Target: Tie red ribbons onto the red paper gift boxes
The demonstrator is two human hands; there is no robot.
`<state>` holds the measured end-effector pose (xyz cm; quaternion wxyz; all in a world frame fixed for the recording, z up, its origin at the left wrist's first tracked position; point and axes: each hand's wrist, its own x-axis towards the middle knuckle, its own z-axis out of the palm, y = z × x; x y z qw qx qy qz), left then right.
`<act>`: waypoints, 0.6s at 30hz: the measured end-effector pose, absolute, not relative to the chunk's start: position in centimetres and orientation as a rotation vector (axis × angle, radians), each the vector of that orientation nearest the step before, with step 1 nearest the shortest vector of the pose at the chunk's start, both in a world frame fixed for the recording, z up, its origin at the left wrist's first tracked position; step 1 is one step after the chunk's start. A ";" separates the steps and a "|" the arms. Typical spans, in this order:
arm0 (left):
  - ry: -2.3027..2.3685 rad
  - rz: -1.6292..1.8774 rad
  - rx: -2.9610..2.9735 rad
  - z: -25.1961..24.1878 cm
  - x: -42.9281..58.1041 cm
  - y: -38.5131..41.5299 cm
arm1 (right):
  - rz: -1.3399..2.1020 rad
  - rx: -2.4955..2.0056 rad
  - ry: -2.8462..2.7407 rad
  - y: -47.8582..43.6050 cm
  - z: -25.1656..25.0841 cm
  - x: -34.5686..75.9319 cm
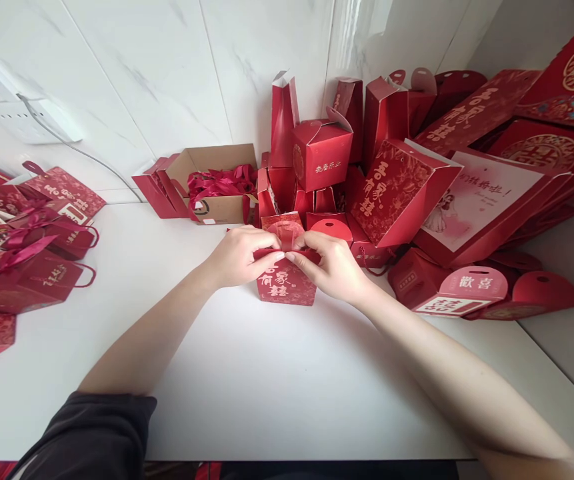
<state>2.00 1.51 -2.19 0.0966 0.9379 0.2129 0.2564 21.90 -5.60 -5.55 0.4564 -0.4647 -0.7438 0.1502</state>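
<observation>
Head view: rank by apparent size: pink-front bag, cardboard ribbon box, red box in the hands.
1. pink-front bag
2. cardboard box
3. red box, pinched by left hand and right hand; nearest camera yet smallest.

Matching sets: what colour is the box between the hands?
The box is red with gold lettering; head view.

Table (pixel 277 387) front passable; box pile (pixel 397 180) blocks rear & rt, ribbon bags (pixel 31 247) crowd left.
</observation>
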 end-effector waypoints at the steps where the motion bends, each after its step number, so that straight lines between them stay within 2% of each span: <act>1: 0.601 0.758 2.778 -2.2 2.0 1.6 | 0.358 -1.146 -1.851 -5.7 -5.6 21.9; 7: 0.489 0.718 2.748 -2.3 1.9 1.9 | 0.353 -1.120 -1.905 -5.9 -5.5 22.0; 12: 0.603 0.707 2.724 -2.2 2.0 1.8 | 0.399 -1.116 -1.808 -5.5 -5.8 21.9; 18: 0.839 0.335 2.485 -1.0 1.3 1.9 | 0.890 -1.054 -1.828 -4.3 -6.6 23.1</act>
